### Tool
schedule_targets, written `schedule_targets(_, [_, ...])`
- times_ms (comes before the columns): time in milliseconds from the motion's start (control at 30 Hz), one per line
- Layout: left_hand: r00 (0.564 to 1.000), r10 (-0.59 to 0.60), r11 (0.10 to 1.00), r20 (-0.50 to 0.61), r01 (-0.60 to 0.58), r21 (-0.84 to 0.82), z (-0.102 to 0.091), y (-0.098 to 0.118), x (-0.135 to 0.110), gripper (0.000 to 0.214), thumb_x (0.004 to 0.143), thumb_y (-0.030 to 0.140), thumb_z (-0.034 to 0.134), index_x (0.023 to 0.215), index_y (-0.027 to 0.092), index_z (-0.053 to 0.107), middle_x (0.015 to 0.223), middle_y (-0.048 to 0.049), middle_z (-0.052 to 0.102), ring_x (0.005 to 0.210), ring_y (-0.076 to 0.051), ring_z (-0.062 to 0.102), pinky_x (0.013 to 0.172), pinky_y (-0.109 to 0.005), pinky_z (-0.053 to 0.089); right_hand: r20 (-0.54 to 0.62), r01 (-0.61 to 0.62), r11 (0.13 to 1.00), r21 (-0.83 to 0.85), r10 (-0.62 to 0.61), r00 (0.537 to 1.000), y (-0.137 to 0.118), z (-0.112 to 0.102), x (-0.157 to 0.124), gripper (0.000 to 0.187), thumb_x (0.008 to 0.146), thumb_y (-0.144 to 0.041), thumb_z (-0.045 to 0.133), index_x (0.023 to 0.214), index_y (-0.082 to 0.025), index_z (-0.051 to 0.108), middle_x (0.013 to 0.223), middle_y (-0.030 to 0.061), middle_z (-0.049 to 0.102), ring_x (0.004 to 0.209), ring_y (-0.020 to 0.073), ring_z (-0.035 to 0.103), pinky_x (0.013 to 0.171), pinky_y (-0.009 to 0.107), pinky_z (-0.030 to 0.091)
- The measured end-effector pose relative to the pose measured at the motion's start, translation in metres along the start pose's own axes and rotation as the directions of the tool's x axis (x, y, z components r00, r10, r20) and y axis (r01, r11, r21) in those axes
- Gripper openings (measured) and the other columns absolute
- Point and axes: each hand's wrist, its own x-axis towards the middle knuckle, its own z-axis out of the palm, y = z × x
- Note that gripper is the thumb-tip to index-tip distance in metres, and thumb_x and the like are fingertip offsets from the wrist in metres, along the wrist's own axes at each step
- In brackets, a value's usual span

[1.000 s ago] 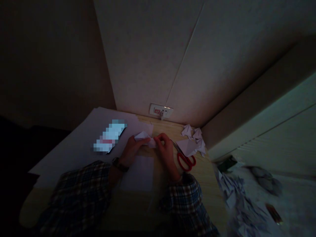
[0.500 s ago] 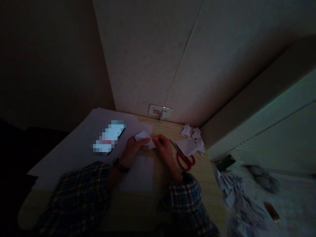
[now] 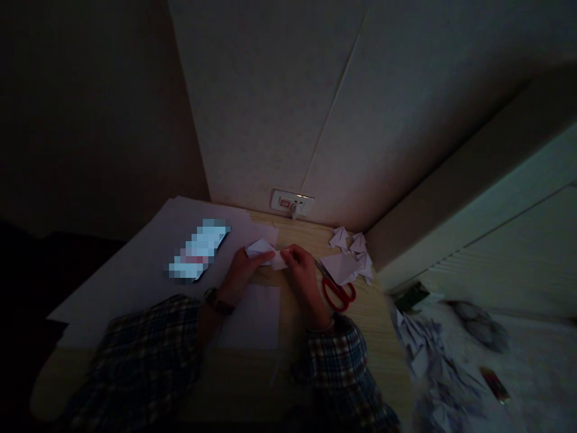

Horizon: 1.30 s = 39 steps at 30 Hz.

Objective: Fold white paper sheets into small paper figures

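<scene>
— Where did the folded paper (image 3: 259, 245) lie?
— Between my left hand (image 3: 240, 267), which gripped its left part with the thumb laid across it, and my right hand (image 3: 299, 264), which pinched its right end between thumb and fingers.
— And the pose?
— Both plaid-sleeved forearms (image 3: 340, 355) slanted inward, converging on the paper; the right one passed just beside the red-handled scissors (image 3: 348, 296) on the wooden table (image 3: 378, 343).

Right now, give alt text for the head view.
The left hand and right hand hold folded paper over a pale table. A lit phone lies on white sheets at left; red-handled scissors lie near folded pieces at right.
</scene>
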Motion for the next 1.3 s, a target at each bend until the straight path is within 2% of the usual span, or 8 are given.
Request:
schedule_targets(167, [0.997, 0.007, 1.0, 0.073, -0.007, -0.009, -0.002, 0.001, 0.002, 0.037, 0.05, 0.032, 0.091, 0.078, 0.015, 0.074, 0.073, -0.0004, 0.073, 0.072, -0.018, 0.065, 0.066, -0.026, 0.048, 0.01, 0.037, 0.999, -0.035, -0.037, 0.999, 0.0, -0.003, -0.001, 0.029, 0.09, -0.042, 0.05, 0.066, -0.025, 0.051, 0.066, -0.0011, 0.054, 0.065, 0.0185, 0.05, 0.061, 0.03, 0.041])
schedule_targets(267, [0.999, 0.023, 0.999, 0.028, -0.022, -0.032, -0.002, 0.001, 0.002, 0.039, 0.049, 0.036, 0.092, 0.076, 0.015, 0.073, 0.073, -0.0012, 0.072, 0.072, -0.019, 0.065, 0.068, -0.029, 0.05, 0.022, 0.022, 0.999, -0.038, -0.021, 1.0, -0.002, -0.002, 0.0, 0.03, 0.092, -0.045, 0.05, 0.068, -0.026, 0.052, 0.068, -0.0009, 0.056, 0.067, 0.0185, 0.052, 0.064, 0.03, 0.044])
schedule_targets(433, [0.997, 0.061, 0.995, -0.036, -0.064, -0.077, -0.002, 0.001, 0.003, 0.044, 0.05, 0.04, 0.092, 0.08, 0.015, 0.072, 0.076, -0.0027, 0.073, 0.077, -0.022, 0.068, 0.073, -0.031, 0.052, 0.152, -0.011, 0.999, -0.036, 0.016, 0.988, -0.001, 0.005, 0.0, 0.022, 0.084, -0.046, 0.064, 0.082, -0.024, 0.063, 0.078, -0.0003, 0.066, 0.071, 0.0179, 0.06, 0.067, 0.03, 0.048])
schedule_targets(667, [0.994, 0.104, 0.988, -0.014, -0.105, -0.115, 0.0, 0.008, 0.0, 0.046, 0.058, 0.032, 0.086, 0.099, 0.019, 0.07, 0.092, -0.0016, 0.075, 0.08, -0.02, 0.069, 0.067, -0.026, 0.053, -0.044, 0.017, 0.999, -0.044, -0.019, 0.999, -0.008, -0.002, -0.001, 0.024, 0.086, -0.043, 0.061, 0.072, -0.024, 0.055, 0.069, -0.0024, 0.056, 0.069, 0.0174, 0.054, 0.066, 0.028, 0.043])
schedule_targets(833, [0.986, 0.151, 0.986, 0.077, -0.155, 0.059, -0.006, 0.014, 0.002, 0.052, 0.064, 0.032, 0.08, 0.115, 0.021, 0.069, 0.107, -0.0046, 0.074, 0.094, -0.023, 0.068, 0.072, -0.028, 0.054, -0.05, 0.053, 0.993, -0.108, -0.059, 0.997, -0.01, -0.01, 0.002, 0.023, 0.084, -0.043, 0.062, 0.074, -0.023, 0.054, 0.071, -0.0018, 0.057, 0.071, 0.018, 0.054, 0.07, 0.029, 0.044])
schedule_targets(1033, [0.965, 0.197, 0.935, 0.173, -0.238, 0.262, -0.008, 0.007, 0.015, 0.04, 0.056, 0.035, 0.083, 0.093, 0.019, 0.077, 0.105, -0.0075, 0.076, 0.104, -0.028, 0.066, 0.09, -0.034, 0.051, -0.046, 0.158, 0.959, -0.236, -0.173, 0.984, -0.006, -0.015, 0.003, 0.018, 0.09, -0.034, 0.056, 0.076, -0.024, 0.05, 0.074, -0.001, 0.054, 0.072, 0.0185, 0.052, 0.07, 0.03, 0.042])
schedule_targets(1167, [0.964, 0.133, 0.907, 0.23, -0.211, 0.363, -0.011, 0.001, 0.018, 0.027, 0.06, 0.042, 0.081, 0.075, 0.02, 0.079, 0.082, -0.0048, 0.077, 0.087, -0.028, 0.066, 0.08, -0.033, 0.05, 0.023, 0.261, 0.91, -0.323, -0.268, 0.963, -0.004, -0.017, 0.003, 0.019, 0.094, -0.028, 0.05, 0.076, -0.025, 0.05, 0.078, 0.0012, 0.054, 0.076, 0.02, 0.051, 0.071, 0.032, 0.041])
schedule_targets(1300, [0.931, 0.082, 0.925, 0.355, -0.204, 0.322, -0.015, 0.001, 0.019, 0.026, 0.064, 0.044, 0.079, 0.072, 0.019, 0.079, 0.077, -0.0048, 0.076, 0.079, -0.025, 0.064, 0.072, -0.03, 0.049, 0.021, 0.28, 0.895, -0.346, -0.292, 0.956, -0.004, -0.018, 0.002, 0.021, 0.096, -0.027, 0.048, 0.075, -0.025, 0.048, 0.078, 0.0013, 0.052, 0.075, 0.0201, 0.05, 0.07, 0.032, 0.039])
